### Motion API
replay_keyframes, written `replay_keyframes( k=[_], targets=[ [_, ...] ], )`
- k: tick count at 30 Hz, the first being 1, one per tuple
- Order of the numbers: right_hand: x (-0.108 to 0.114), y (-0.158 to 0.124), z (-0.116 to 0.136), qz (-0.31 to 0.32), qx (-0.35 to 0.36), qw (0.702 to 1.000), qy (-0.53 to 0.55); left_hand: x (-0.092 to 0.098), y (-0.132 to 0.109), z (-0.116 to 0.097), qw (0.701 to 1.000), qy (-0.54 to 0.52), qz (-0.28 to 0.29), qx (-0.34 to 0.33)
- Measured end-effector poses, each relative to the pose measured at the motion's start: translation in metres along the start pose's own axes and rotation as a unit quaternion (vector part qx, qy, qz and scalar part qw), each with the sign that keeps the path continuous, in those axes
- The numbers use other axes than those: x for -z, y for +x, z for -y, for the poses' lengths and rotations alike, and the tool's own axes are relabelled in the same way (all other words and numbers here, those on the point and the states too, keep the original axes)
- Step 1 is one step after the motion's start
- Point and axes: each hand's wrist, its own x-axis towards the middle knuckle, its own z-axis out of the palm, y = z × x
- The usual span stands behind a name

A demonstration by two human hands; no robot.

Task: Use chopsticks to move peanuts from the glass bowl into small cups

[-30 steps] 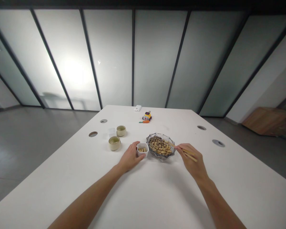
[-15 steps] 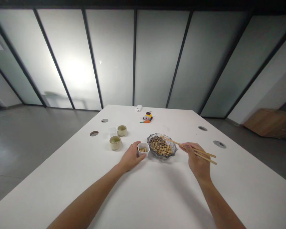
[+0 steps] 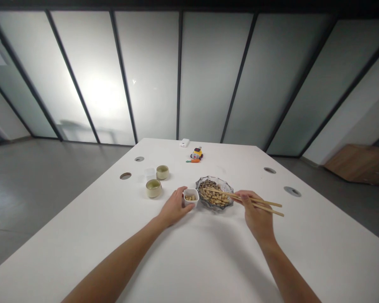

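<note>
My left hand (image 3: 176, 206) is closed around the side of a small white square cup (image 3: 190, 203), which holds several pale nuts. Just right of the cup is a scalloped glass bowl (image 3: 229, 203) filled with peanuts (image 3: 220, 198) and darker seeds (image 3: 209, 184). A pair of wooden chopsticks (image 3: 267, 202) is held in my right hand (image 3: 256, 212). Their tips reach over the left part of the bowl, at the seeds and peanuts. I cannot make out whether anything is pinched between the tips.
Left of my hand stand two green-beige cups (image 3: 153, 188) and a clear plastic container (image 3: 150, 173). Farther back on the white table (image 3: 189, 256) are a toy car (image 3: 196, 154), a toy carrot (image 3: 193, 160) and a white box-shaped device (image 3: 184, 143). Round cable holes (image 3: 292, 191) lie near the sides.
My right hand has shifted left and slightly down, carrying the chopstick tips from the bowl's back toward its left part. My left hand keeps its hold on the white cup.
</note>
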Motion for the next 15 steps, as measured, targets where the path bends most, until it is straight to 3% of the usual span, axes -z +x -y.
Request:
replay_keyframes(
  k=[3, 6, 15],
  targets=[
    [0.016, 0.009, -0.003, -0.054, 0.07, 0.99, -0.112, 0.001, 0.0, -0.001, 1.0, -0.001, 0.003, -0.006],
    [0.023, 0.012, -0.004, -0.064, 0.12, 0.974, -0.179, 0.001, 0.0, -0.001, 1.0, 0.001, 0.002, -0.006],
    [0.014, 0.007, -0.003, 0.026, 0.167, 0.963, -0.21, -0.001, 0.001, 0.001, 1.0, 0.003, -0.003, 0.001]
  ],
)
